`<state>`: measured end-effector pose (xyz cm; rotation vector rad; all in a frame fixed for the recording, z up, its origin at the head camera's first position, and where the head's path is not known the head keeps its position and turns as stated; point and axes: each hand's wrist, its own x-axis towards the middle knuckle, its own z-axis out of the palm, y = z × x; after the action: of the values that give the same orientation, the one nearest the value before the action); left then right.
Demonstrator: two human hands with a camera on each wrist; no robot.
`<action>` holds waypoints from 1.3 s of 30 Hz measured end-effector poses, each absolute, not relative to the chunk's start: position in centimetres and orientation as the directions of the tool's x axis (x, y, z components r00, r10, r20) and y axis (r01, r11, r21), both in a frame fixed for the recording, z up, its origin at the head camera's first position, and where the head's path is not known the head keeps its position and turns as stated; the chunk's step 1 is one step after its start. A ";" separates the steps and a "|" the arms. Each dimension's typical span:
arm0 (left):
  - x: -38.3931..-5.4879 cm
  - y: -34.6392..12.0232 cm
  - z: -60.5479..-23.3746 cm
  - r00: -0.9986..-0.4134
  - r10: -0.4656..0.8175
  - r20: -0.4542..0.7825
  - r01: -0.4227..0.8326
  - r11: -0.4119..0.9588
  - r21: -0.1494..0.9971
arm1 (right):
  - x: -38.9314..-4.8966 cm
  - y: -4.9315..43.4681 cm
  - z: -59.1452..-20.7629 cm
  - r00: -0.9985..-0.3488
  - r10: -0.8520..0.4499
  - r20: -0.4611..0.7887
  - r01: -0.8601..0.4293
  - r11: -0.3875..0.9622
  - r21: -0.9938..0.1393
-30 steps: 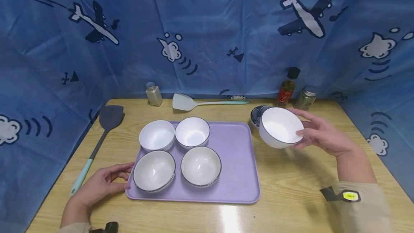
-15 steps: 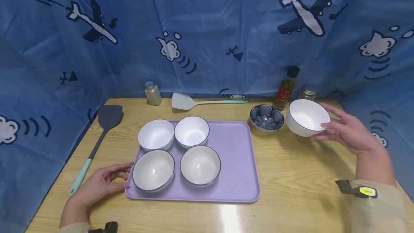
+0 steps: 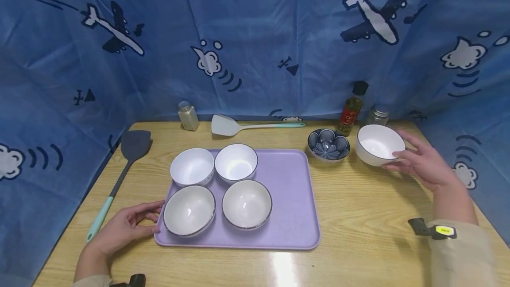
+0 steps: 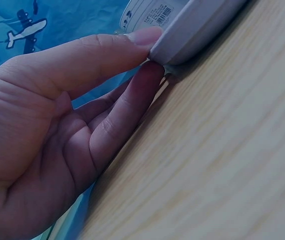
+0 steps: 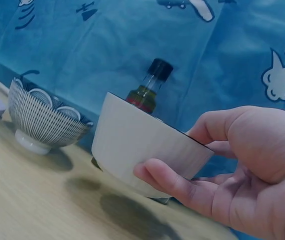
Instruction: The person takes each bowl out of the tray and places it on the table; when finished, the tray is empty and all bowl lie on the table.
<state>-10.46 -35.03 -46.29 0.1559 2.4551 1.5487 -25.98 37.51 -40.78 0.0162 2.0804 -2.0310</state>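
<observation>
My right hand grips a white bowl with a dark rim by its right side, at the back right of the table. In the right wrist view that bowl is tilted, with its shadow on the wood beneath. To its left stands a blue patterned bowl. My left hand pinches the left edge of a lilac tray; in the left wrist view the thumb lies on the rim with a finger beneath. On the tray's left part sit several white bowls in two rows.
Behind the held bowl stand a sauce bottle and a lidded jar. A white shaker and a pale spatula lie along the back. A dark spatula lies left of the tray. Blue curtain surrounds the table.
My right hand has carried the white bowl rightward, away from above the blue patterned bowl, which now shows fully. In the last half second it shifted only slightly. The left hand has stayed at the tray.
</observation>
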 end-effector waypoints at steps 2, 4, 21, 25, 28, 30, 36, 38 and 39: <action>-10.4 -35.0 -46.2 -0.967 0.214 -0.137 -0.030 0.440 0.897 | -26.2 37.4 -41.0 -0.969 -0.153 -0.192 0.189 0.036 -0.981; -10.4 -35.0 -46.2 -0.967 0.212 -0.139 -0.032 0.441 0.897 | -26.3 37.4 -41.3 -0.968 -0.157 -0.198 0.197 0.022 -0.980; -10.4 -35.0 -46.1 -0.966 0.213 -0.149 -0.037 0.455 0.890 | -26.8 36.1 -42.4 -0.956 -0.208 -0.209 0.236 -0.113 -0.965; -10.4 -34.9 -45.9 -0.965 0.217 -0.147 -0.033 0.455 0.890 | -26.8 36.1 -42.6 -0.950 -0.198 -0.240 0.263 -0.101 -0.959; -10.4 -34.9 -45.9 -0.965 0.219 -0.147 -0.035 0.447 0.894 | -26.9 36.1 -42.7 -0.945 -0.196 -0.262 0.286 -0.105 -0.953; -10.4 -35.0 -45.9 -0.964 0.223 -0.143 -0.030 0.443 0.896 | -27.0 36.1 -42.9 -0.942 -0.197 -0.271 0.295 -0.104 -0.950; -10.5 -35.2 -46.0 -0.963 0.231 -0.140 -0.028 0.429 0.903 | -27.0 36.3 -43.2 -0.942 -0.176 -0.286 0.296 -0.033 -0.955; -10.4 -35.1 -46.0 -0.964 0.227 -0.142 -0.032 0.427 0.904 | -27.0 36.4 -42.9 -0.949 -0.150 -0.278 0.278 0.021 -0.960; -10.4 -35.0 -46.0 -0.964 0.223 -0.143 -0.034 0.429 0.903 | -27.0 36.5 -42.6 -0.952 -0.136 -0.276 0.272 0.049 -0.961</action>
<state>-10.39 -35.03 -46.05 0.1647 2.4429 1.5519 -27.03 36.47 -42.64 0.1383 2.0386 -1.9788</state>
